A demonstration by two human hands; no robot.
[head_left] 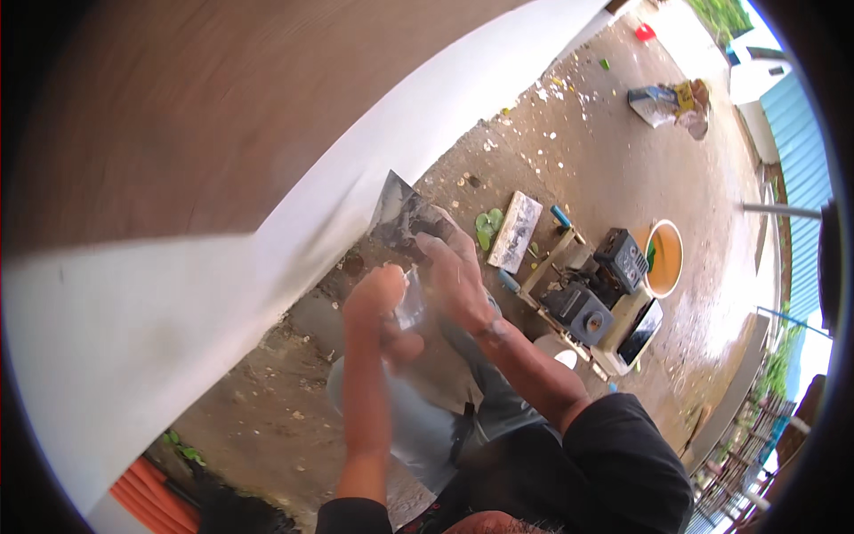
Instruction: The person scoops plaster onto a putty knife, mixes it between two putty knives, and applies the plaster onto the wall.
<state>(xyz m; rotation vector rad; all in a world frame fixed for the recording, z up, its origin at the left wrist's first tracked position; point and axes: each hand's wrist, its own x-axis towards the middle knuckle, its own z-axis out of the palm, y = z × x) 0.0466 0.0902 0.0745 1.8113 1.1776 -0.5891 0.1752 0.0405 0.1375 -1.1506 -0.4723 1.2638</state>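
Observation:
My left hand point(377, 292) is closed on a small scraper; its shiny, pale blade point(410, 303) points toward my other hand, slightly blurred. In my right hand point(455, 276) is a flat metal plastering blade point(389, 206), held up close to the wall, with dark grey smears on its face. The fingers of the right hand wrap its near edge, and part of the blade is hidden behind them. Both hands are close together, in front of my bent legs. Grey dust or paste coats the right hand and wrist.
A white and brown wall point(294, 231) rises close on the left. To the right are a smeared board point(515, 232), a machine with black housings point(578, 311) on a frame, and an orange bucket point(664, 259). A torn sack point(658, 105) stands farther off. Orange tubing point(153, 498) lies at lower left.

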